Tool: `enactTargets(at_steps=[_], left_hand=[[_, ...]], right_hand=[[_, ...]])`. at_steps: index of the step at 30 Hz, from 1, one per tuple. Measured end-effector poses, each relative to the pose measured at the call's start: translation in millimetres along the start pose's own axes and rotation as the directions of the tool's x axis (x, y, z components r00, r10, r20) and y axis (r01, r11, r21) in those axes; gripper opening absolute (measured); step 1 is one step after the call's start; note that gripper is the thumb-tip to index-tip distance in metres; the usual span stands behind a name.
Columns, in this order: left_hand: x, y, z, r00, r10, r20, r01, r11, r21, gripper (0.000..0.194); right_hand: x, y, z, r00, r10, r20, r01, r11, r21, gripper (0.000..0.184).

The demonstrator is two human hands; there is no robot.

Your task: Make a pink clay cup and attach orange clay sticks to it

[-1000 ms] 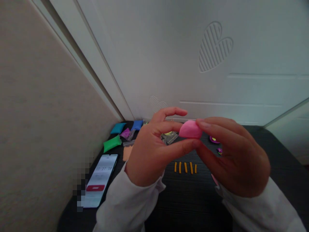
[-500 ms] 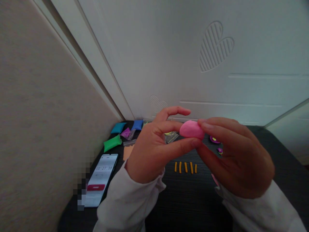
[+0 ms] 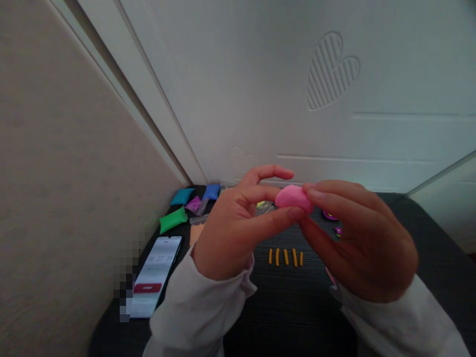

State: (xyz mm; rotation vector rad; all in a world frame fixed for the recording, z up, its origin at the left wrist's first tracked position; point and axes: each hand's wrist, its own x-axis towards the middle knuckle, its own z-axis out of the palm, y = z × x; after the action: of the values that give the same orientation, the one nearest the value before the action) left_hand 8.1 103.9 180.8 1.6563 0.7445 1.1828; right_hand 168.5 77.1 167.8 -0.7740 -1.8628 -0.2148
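Observation:
A smooth, rounded lump of pink modelling clay (image 3: 293,197) is held up above the dark table. My left hand (image 3: 238,225) pinches its left side between thumb and forefinger, with another finger stretched out above. On the right side, my right hand (image 3: 360,238) grips the same lump with its thumb below and fingertips on top. Beneath the hands, several short orange clay strips (image 3: 286,257) lie in a row on the table. The lump's underside is partly covered by the thumbs.
Packets of clay, among them a green one (image 3: 173,220), a teal one (image 3: 182,197) and a blue one (image 3: 211,192), lie at the back left. A phone (image 3: 158,275) showing a timer rests at the left edge. Small purple pieces (image 3: 329,214) sit behind my right hand. A white door (image 3: 260,89) rises behind.
Both hands still hold the pink clay. The right hand and the lump have shifted very slightly left, and the left thumb has slid a little left along the lump.

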Motion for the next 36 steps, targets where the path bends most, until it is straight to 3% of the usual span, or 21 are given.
enactTargets(at_steps=[4, 13, 18, 25, 31, 36], left_hand=[[0.3, -0.7, 0.3, 1.000, 0.009, 0.018, -0.008, 1.000, -0.023, 0.007], [1.0, -1.2, 3.9, 0.999, 0.045, -0.009, -0.045, 0.998, -0.037, 0.013], [1.3, -1.8, 1.2, 0.999, 0.024, 0.041, -0.021, 0.996, -0.083, 0.025], [-0.8, -1.7, 3.1, 0.995, 0.037, -0.097, -0.037, 0.999, -0.005, 0.013], [-2.2, -3.0, 5.3, 0.996, 0.006, -0.094, -0.005, 1.000, 0.014, 0.010], [-1.9, -2.7, 4.7, 0.994, 0.020, -0.105, -0.016, 0.999, 0.031, 0.009]], right_hand=[[0.8, 1.5, -0.9, 1.000, -0.030, 0.003, 0.030, 0.999, 0.021, 0.058], [0.0, -0.3, -0.9, 1.000, 0.024, -0.009, -0.024, 1.000, 0.010, 0.057], [1.7, -0.9, -1.2, 0.999, 0.027, -0.029, -0.026, 0.999, 0.033, 0.058], [1.9, 1.2, 0.2, 1.000, 0.031, 0.004, -0.031, 0.999, -0.012, 0.053], [1.0, 1.2, 5.3, 0.999, 0.023, 0.044, -0.023, 1.000, 0.008, 0.057], [-2.0, 0.6, 6.7, 0.996, 0.076, -0.047, -0.072, 0.994, 0.079, 0.059]])
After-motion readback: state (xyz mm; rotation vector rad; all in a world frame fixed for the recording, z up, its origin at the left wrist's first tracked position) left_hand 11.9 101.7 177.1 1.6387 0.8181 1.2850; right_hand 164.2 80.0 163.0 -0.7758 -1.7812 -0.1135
